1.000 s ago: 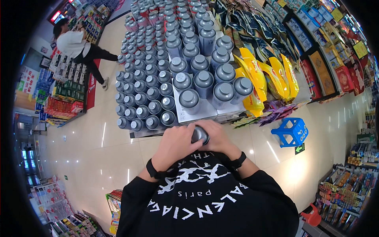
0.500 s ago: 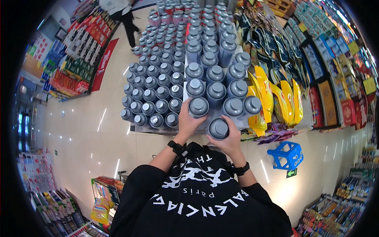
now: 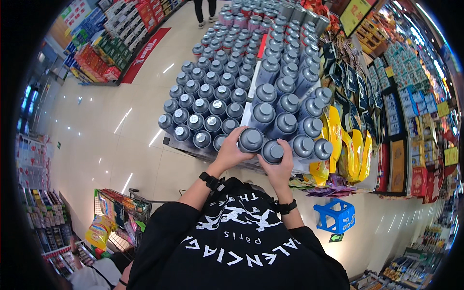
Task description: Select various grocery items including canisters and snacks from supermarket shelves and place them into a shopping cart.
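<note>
Close to the near edge of the display, my left hand (image 3: 228,154) is wrapped round a bottle with a broad grey cap (image 3: 251,139). Just right of it, my right hand (image 3: 281,170) grips a second grey-capped bottle (image 3: 272,152). Both bottles look upright, seen from above, and their caps are side by side, nearly touching. Behind my hands stand rows of similar bottles (image 3: 264,112). To the right of the held pair, another grey-capped bottle (image 3: 302,145) stands at the front of its row. The bottles' lower bodies are mostly hidden.
Yellow packages (image 3: 357,150) hang or stand right of the bottles. A blue plastic stool (image 3: 335,215) is on the floor, near right. At lower left are a shopping cart (image 3: 128,205) holding a yellow bag (image 3: 100,231) and part of another person (image 3: 96,275). A person's legs (image 3: 205,10) show far off.
My right hand has brought its bottle forward, beside the one in my left hand. The view has turned, shifting the display. Another person has come into view at lower left.
</note>
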The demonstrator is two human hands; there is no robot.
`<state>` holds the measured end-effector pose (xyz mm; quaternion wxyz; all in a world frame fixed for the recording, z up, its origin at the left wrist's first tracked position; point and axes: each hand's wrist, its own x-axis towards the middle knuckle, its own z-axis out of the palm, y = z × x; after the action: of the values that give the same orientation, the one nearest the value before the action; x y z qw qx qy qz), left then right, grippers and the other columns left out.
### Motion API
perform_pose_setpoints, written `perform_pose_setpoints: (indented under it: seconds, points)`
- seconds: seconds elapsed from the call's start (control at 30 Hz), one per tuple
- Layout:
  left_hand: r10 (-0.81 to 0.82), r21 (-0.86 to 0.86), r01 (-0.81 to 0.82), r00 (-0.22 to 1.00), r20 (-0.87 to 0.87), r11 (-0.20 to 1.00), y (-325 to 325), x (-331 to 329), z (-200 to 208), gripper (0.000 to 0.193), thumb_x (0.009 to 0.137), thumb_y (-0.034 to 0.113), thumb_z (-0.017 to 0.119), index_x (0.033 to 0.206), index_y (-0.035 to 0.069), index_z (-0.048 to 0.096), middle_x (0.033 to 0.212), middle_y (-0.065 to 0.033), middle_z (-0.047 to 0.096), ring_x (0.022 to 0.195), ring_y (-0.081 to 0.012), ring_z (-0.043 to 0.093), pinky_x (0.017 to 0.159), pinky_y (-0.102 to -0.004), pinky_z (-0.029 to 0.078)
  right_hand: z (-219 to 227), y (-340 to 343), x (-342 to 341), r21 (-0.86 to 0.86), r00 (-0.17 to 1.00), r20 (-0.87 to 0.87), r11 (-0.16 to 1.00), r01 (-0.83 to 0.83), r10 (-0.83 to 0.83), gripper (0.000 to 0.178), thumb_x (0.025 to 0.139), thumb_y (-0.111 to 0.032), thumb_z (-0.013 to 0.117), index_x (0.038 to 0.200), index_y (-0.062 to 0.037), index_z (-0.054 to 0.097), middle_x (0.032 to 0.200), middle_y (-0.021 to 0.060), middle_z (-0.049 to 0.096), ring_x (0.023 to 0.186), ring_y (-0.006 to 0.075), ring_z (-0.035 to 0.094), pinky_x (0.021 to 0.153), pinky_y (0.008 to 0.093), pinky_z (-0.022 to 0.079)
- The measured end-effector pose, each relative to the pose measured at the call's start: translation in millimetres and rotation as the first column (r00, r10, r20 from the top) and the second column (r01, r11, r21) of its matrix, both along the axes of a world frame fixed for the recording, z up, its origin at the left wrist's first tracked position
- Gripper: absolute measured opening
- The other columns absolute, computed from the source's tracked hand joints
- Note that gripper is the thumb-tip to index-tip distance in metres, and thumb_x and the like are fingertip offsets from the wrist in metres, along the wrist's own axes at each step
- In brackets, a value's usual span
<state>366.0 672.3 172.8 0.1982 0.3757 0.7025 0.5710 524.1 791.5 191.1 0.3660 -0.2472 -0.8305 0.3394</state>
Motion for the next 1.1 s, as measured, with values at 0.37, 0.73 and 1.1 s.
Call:
perform_pose_setpoints:
  seconds: [0.37, 0.73, 1.1]
  points:
    - [-0.079, 0.044, 0.077, 0.996, 0.048, 0.996, -7, -9, -19, 0.089, 0.064, 0.017, 0.093, 0.140, 0.002, 0.049, 0.134, -0.0125, 0.058, 0.124, -0.0232, 0.058, 0.105, -0.0360, 0.048, -8, -18, -2, 0.192, 0.995, -0.078, 0.978, 0.080, -0.066, 0.067, 0.079, -0.003, 0.081, 0.139, -0.0020, 0.052, 0.147, 0.0225, 0.048, 0.143, 0.0418, 0.041, 0.114, 0.0479, 0.038]
    - [-0.045, 0.015, 0.045, 0.998, 0.043, 0.999, -9, 2, -54, 0.090, 0.066, 0.009, 0.088, 0.144, 0.003, 0.045, 0.134, -0.0193, 0.061, 0.124, -0.0363, 0.059, 0.102, -0.0398, 0.048, 4, -22, -6, 0.310, 0.997, 0.078, 0.950, -0.019, -0.006, 0.043, 0.080, -0.004, 0.075, 0.122, -0.0025, 0.066, 0.140, 0.0189, 0.055, 0.136, 0.0409, 0.048, 0.111, 0.0496, 0.040]
    - [0.088, -0.046, -0.100, 0.974, -0.209, 0.994, -38, 25, -51, 0.074, 0.078, 0.015, 0.081, 0.142, 0.002, 0.046, 0.133, -0.0206, 0.060, 0.121, -0.0375, 0.060, 0.101, -0.0409, 0.048, 3, -24, 7, 0.293, 0.987, 0.140, 0.949, -0.119, 0.081, 0.038, 0.081, -0.005, 0.074, 0.119, -0.0030, 0.067, 0.147, 0.0224, 0.047, 0.141, 0.0456, 0.040, 0.114, 0.0520, 0.036]
